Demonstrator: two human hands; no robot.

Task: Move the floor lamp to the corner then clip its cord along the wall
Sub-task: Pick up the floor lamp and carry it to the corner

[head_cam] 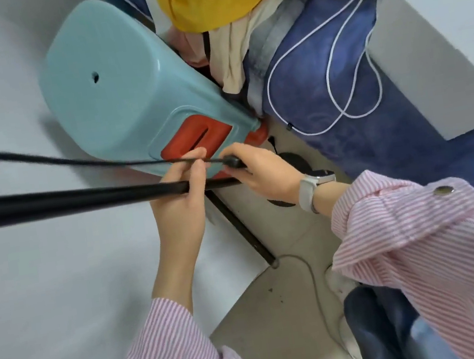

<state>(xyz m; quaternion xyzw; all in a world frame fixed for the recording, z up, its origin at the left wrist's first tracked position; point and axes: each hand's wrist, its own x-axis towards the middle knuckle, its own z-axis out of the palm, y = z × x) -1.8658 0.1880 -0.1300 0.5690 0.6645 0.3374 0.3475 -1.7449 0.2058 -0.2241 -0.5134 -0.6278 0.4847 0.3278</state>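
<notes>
Hands meet at mid-frame: I see my left hand [179, 184] wrapped round the black lamp pole [64, 202], its grip also pinching the thin black cord [73, 163], while my right hand [259, 173] is clamped on the cord's inline switch [233, 161]. Behind them stands a blue plastic stool [111, 90] against the white wall [28, 272]. Clothes [221, 3] are heaped at upper centre, a white cable [321, 74] loops over blue bedding [376, 134] at right, and beige floor tiles [280, 311] show below.

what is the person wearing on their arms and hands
Both arms are in a shirt with fine pink and white stripes; the left sleeve and right sleeve leave the wrists bare. The right cuff has a round metallic button. A smartwatch with a pale grey band sits on the right wrist. The left hand and right hand wear no gloves.
</notes>
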